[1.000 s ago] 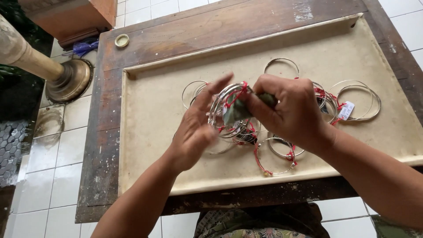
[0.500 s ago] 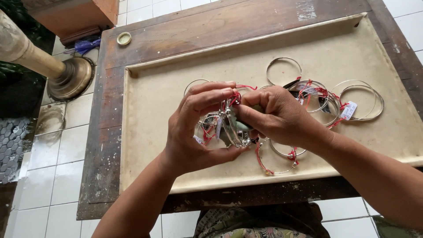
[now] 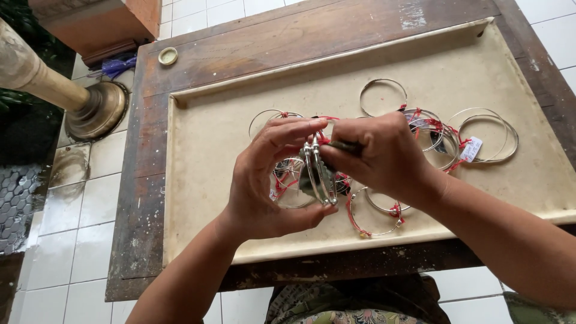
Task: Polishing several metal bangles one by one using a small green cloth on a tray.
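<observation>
Left hand (image 3: 264, 180): curled, pinching the bangle stack (image 3: 319, 174) at frame centre.
Right hand (image 3: 384, 157): fingers pressed on the stack from 3 o'clock.
Tray (image 3: 216, 150): loose bangles (image 3: 480, 135) toward 2 o'clock, on the bench (image 3: 144, 198).

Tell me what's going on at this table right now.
A person holds a small stack of silver bangles upright between both hands above a beige tray. The left hand cups the stack from the side in a curled grip, while the right hand pinches it from the other side. More bangles tied with red string lie loose on the tray, one carrying a small white tag. The tray sits on a worn wooden table.
</observation>
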